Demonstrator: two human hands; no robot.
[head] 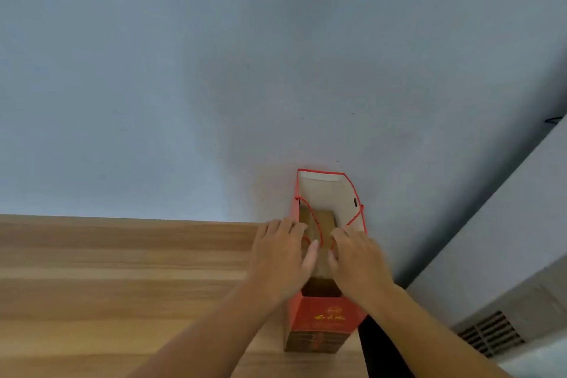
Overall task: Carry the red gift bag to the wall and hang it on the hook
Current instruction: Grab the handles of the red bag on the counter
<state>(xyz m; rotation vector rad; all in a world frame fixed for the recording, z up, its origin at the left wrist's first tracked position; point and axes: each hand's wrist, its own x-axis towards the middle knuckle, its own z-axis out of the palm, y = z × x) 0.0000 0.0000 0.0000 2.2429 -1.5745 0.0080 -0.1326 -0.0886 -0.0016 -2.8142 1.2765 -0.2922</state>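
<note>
Task at its opening stage, judging by the layout: red gift bag (325,313) standing upright on the wooden tabletop (122,285), at its right-hand end, not yet lifted, not yet carried, not yet hung. Left to do: gather the handles, lift, walk to the wall, loop a cord over the hook. Hook itself not identifiable; a small dark mark far up and right of the hands (553,120) might be one, too small to tell. Blue-grey wall (214,70) directly beyond the bag, far side of the bag close to or touching it, cannot tell which. Both hands over the open mouth of the bag. Left hand (283,255) flat across the bag's left rim, fingers spread and extended, thumb tip reaching inward toward the red cord handle (316,233); loose and wide, nothing clamped. Right hand (357,258) over the right rim, fingers curled slightly down into the opening, near the second red cord (356,218); whether a cord is pinched under the fingers cannot be told, some motion blur. Bag body directly beneath and between the 2 hands, its mouth extending beyond the fingertips, printed red front panel lying back toward the wrists. 1 cord loop draped inside the opening between the 2 thumbs, the other rising just beyond the right fingertips. Brown box or carton visible inside the bag (319,221), beneath the hands. Likely heavier than an empty bag, so both cords worth securing before the lift.
</note>
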